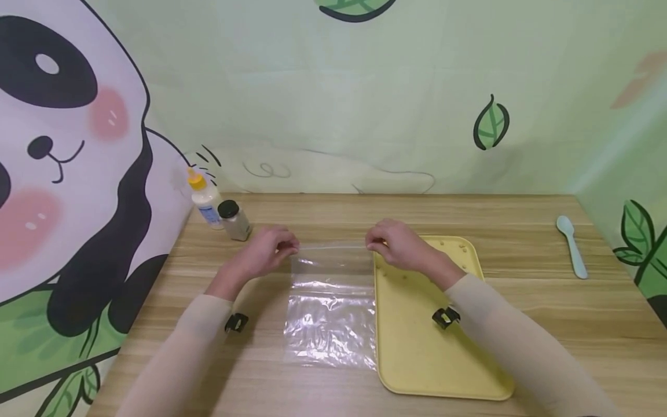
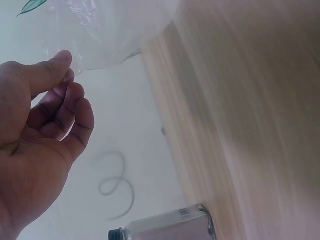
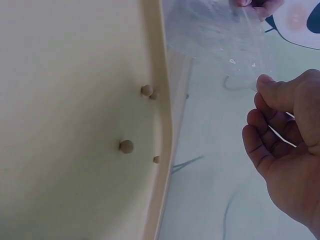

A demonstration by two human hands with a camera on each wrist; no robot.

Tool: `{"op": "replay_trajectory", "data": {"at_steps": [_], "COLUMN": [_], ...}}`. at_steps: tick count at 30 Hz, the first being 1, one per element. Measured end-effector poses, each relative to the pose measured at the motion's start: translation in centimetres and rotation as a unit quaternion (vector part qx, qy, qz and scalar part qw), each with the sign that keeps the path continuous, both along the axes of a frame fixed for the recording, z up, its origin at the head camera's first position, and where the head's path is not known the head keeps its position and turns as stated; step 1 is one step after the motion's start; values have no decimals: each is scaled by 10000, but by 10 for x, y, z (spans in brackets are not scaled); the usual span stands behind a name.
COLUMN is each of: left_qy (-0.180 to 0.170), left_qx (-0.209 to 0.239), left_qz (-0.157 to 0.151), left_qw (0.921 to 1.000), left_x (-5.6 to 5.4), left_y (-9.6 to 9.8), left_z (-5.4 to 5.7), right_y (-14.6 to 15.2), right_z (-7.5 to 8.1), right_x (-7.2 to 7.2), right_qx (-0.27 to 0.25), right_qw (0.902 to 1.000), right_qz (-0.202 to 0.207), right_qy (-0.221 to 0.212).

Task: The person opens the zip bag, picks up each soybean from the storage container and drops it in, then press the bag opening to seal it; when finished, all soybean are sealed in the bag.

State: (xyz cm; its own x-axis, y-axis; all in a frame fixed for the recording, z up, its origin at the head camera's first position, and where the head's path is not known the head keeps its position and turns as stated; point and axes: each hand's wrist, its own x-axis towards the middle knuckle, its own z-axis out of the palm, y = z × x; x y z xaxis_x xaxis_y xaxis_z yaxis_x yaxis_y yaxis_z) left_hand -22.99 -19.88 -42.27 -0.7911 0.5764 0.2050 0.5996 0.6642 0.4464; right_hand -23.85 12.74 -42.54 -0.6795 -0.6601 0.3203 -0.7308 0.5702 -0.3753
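Note:
A clear plastic bag (image 1: 330, 324) hangs between both hands, its top edge stretched level and its lower part reaching down toward the wooden table. At the bag's top left corner, my left hand (image 1: 268, 252) pinches the film between thumb and forefinger, as the left wrist view also shows. My right hand (image 1: 398, 246) pinches the top right corner in the same way, above the yellow tray (image 1: 427, 347). In the right wrist view, small round tan balls (image 3: 126, 146) lie on the tray near its rim. Whether the bag's mouth is parted cannot be told.
At the back left stand a white bottle with a yellow cap (image 1: 208, 202) and a small jar with a black lid (image 1: 235, 220). A pale blue spoon (image 1: 573, 246) lies at the far right of the table (image 1: 531, 231). A painted wall rises behind.

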Motion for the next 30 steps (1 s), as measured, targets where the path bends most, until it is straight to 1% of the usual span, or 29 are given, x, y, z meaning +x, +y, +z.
{"op": "replay_trajectory", "data": {"at_steps": [3,11,19,30], "left_qy": [18,251,313,729], "left_qx": [43,275,469,450], "left_qz": [16,-29,-36,-45], "left_qw": [10000,9993,9984,9963], "left_x": [4,12,19,33], "left_y": [1,1,1,2], "left_z": [3,8,15,22], "right_y": [1,4,7,10], "right_z": [2,10,18,24], "right_x": [3,11,17,27], "right_qx": [-16,-148,-260,-380], "right_qw": [10000,9992,9994,9991], "right_qz": [-36,-178,-81,-58], "right_qy": [-47,-327,-214,-150]}}
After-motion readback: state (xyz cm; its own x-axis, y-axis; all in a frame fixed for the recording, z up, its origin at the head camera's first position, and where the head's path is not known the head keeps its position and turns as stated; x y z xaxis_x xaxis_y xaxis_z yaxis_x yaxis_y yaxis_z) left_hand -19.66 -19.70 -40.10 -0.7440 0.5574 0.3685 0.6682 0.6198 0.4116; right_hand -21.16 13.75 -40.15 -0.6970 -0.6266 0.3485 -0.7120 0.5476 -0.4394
